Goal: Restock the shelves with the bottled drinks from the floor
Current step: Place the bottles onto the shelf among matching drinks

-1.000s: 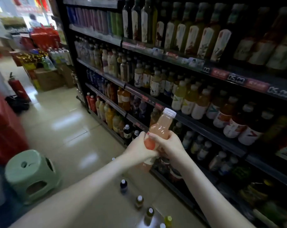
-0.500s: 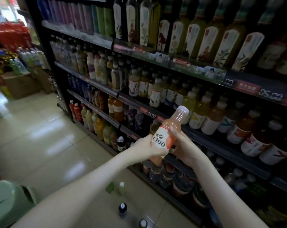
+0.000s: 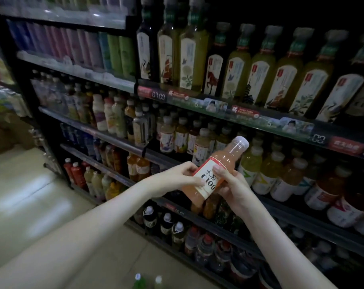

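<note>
We hold the pink C100 bottle (image 3: 207, 181) in both hands in front of the shelving (image 3: 114, 140), tilted with its white cap toward the upper right. Our left hand (image 3: 172, 180) pinches the label's edge and our right hand (image 3: 235, 186) wraps round the body from behind, thumb on the label. The bottle is in the air, not yet on any shelf.

The step in hand looks like reading the label to find the matching row. To do it well, we should pass the weight to one hand, stand the bottle upright, and slide it base first into a gap, label facing out, without knocking the front bottles.

The bottle is sealed and filled to the neck with cloudy pinkish-orange drink. Just behind it, a row of white-capped yellow and orange drinks (image 3: 249, 170) stands packed tight. We cannot pick out a free slot there. The top shelf carries tall green-tea bottles (image 3: 193, 51) with illustrated labels, and beside them slim pastel cans (image 3: 83, 49). Dark bottles (image 3: 166, 224) fill the low shelf. Two more capped bottles (image 3: 138, 281) wait on the floor at the lower edge.
</note>
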{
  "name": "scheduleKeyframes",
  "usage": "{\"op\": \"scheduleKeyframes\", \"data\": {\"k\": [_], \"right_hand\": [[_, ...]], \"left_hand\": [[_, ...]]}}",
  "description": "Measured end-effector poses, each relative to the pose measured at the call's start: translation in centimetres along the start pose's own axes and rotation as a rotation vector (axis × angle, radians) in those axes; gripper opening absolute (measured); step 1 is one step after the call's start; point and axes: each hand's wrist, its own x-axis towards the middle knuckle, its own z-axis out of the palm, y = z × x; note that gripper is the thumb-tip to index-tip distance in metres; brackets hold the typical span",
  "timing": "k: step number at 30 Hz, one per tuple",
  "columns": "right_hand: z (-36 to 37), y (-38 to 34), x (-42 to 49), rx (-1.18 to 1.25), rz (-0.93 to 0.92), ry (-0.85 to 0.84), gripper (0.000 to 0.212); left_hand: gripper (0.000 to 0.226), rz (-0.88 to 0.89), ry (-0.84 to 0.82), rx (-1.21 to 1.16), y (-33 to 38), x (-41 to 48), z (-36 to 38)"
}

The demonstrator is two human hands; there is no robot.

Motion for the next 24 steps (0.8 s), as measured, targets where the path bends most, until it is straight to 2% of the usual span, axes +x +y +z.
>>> {"op": "scheduleKeyframes", "data": {"k": [4,7,12,14,18,20,22,24], "right_hand": [[1.4,-2.5,1.0,-0.006,-0.109,0.095,0.055],[1.9,-4.9,0.8,0.010,-0.212,0.208,0.045],[1.0,-8.2,-0.1,0.042,-0.309,0.431,0.027],[-0.1,-9.2,-1.0,0.014,-0.325,0.496,0.036],[-3.7,-10.5,-3.4,-0.082,-0.361,0.595,0.034],[-5.8,-10.7,-4.4,-0.140,-0.397,0.633,0.039],[-7.7,-11.2,-5.5,-0.199,-0.444,0.676,0.054],[-9.6,-12.2,-6.7,-0.261,-0.505,0.714,0.058]], "left_hand": [[0.042,0.036,-0.106,0.041,3.2,2.7,-3.2],[0.042,0.161,-0.109,0.137,6.0,4.2,-4.0],[0.018,0.429,0.038,0.199,9.4,6.1,-2.1],[0.021,0.498,0.034,0.246,10.0,6.7,-0.5],[0.040,0.553,-0.073,0.319,11.2,7.4,3.4],[0.045,0.575,-0.113,0.342,11.8,7.8,5.4],[0.045,0.601,-0.107,0.347,12.7,8.2,7.5],[0.042,0.645,-0.059,0.339,13.7,9.0,9.8]]}}
